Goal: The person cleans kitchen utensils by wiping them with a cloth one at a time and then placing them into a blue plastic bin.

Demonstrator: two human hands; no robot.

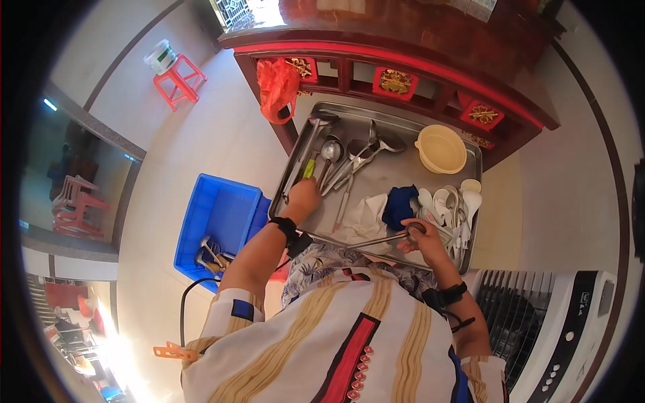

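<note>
A metal tray [388,174] lies before me with kitchen utensils on it. My right hand [427,243] grips a small metal ladle [375,242] close to its bowl, and the handle points left across the near rim. At the tray's left side, my left hand [304,195] is at the handles of several utensils. Nearest to its fingers are a lime-green handle [309,169] and a steel ladle [332,150]; whether it grips either is hidden. Beyond lie a wide metal spatula [390,142] and other ladles. A white cloth [364,216] and a dark blue cloth [399,207] lie between my hands.
White spoons [443,201] are heaped at the tray's right, below a cream plastic basket [441,149]. A blue crate [221,201] holding some utensils stands left. A dark red wooden table [403,45] borders the far side; an appliance with a grille [544,322] stands right.
</note>
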